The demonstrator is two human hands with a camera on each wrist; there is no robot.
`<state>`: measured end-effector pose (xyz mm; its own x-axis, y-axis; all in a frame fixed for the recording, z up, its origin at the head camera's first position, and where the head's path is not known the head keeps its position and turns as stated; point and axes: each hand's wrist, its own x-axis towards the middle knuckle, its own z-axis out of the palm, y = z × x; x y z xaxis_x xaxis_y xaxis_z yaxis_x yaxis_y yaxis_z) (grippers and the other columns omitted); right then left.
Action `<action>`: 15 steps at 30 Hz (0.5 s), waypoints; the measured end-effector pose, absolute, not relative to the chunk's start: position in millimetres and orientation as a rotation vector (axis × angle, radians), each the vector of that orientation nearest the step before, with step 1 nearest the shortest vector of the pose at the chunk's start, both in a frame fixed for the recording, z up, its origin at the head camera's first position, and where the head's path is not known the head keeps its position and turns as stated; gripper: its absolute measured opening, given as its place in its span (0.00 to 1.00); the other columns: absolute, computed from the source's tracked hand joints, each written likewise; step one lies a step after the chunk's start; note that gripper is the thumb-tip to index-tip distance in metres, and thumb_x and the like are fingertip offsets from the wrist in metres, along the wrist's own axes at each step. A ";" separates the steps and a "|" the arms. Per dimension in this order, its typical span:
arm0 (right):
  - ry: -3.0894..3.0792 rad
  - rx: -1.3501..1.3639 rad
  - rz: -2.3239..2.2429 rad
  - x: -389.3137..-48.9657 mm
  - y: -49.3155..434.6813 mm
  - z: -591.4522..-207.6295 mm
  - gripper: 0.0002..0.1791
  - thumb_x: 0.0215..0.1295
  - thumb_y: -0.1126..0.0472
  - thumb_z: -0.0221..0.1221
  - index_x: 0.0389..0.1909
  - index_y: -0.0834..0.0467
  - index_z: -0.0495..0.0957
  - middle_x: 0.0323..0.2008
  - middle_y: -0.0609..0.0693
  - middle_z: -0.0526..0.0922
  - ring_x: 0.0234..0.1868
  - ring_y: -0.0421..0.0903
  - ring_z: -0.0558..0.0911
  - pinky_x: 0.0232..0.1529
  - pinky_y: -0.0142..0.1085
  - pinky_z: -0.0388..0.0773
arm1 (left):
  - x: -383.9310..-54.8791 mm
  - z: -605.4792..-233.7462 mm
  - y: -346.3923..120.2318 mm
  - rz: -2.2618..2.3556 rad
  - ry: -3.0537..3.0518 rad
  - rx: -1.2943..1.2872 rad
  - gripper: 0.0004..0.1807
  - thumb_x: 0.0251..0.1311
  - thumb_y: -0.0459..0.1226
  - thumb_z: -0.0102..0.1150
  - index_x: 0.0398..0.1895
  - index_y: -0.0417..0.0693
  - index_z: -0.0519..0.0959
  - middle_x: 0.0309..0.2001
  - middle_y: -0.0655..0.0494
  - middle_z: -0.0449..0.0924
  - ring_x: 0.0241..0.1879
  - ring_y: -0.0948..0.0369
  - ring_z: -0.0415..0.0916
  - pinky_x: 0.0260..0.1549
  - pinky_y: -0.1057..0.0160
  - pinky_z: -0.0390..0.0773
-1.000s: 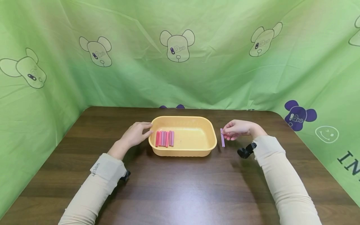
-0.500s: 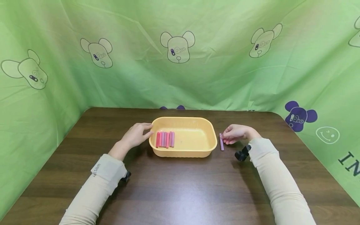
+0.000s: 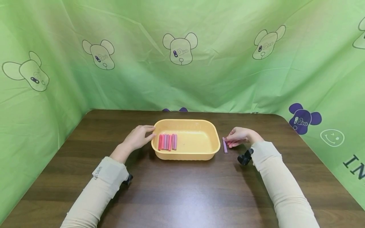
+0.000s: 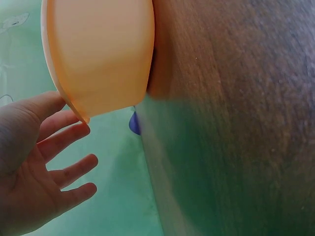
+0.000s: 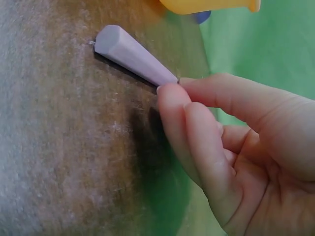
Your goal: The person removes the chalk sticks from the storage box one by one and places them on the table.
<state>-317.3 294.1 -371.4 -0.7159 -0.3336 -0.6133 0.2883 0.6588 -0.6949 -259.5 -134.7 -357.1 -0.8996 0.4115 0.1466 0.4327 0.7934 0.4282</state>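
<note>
A yellow plastic tray [image 3: 186,156] stands on the table. Several red, pink and purple chalk sticks [image 3: 169,142] lie side by side in its left part. My left hand [image 3: 137,136] touches the tray's left rim with its thumb and fingers; the left wrist view shows the other fingers [image 4: 74,172] spread and nearly straight. To the right of the tray, a single purple chalk stick [image 5: 135,56] lies on or just over the tabletop. My right hand [image 3: 240,136] pinches its far end between thumb and fingertips, which hide that end.
The dark wooden table [image 3: 182,190] ends at a green patterned curtain [image 3: 182,85] behind and at both sides. A black wrist camera [image 3: 246,156] hangs below the right wrist, close above the table.
My right hand has moved slightly left and towards the front with the purple chalk stick, then nearly stopped. The left hand and the tray keep their places.
</note>
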 end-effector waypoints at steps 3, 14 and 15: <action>2.155 -0.044 -1.036 -316.1 293.6 -367.5 0.08 0.65 0.64 0.53 0.27 0.62 0.77 0.17 0.43 0.79 0.21 0.32 0.79 0.25 0.21 0.78 | -259.0 -356.6 -134.6 -0.721 -2.935 -0.688 0.23 0.64 0.39 0.53 0.59 0.36 0.72 0.60 0.42 0.73 0.63 0.48 0.68 0.63 0.50 0.67; 2.295 -0.153 -1.099 -316.4 274.6 -333.3 0.19 0.64 0.63 0.55 0.45 0.77 0.70 0.24 0.46 0.80 0.26 0.36 0.81 0.35 0.28 0.83 | -258.4 -355.6 -134.4 -0.720 -2.953 -0.672 0.23 0.64 0.40 0.53 0.60 0.37 0.72 0.60 0.42 0.73 0.63 0.48 0.68 0.64 0.50 0.67; 2.308 -0.167 -1.100 -316.6 271.1 -329.4 0.21 0.64 0.63 0.55 0.47 0.78 0.69 0.25 0.47 0.80 0.27 0.36 0.81 0.36 0.29 0.83 | -258.7 -356.0 -134.5 -0.719 -2.952 -0.671 0.23 0.64 0.39 0.53 0.60 0.37 0.72 0.60 0.42 0.73 0.63 0.48 0.68 0.64 0.49 0.67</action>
<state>-316.6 271.1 -329.4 -0.8291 -0.3430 -0.4415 0.1270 0.6535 -0.7462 -258.7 -134.5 -356.0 -0.9066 0.4022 0.1277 0.4159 0.8002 0.4321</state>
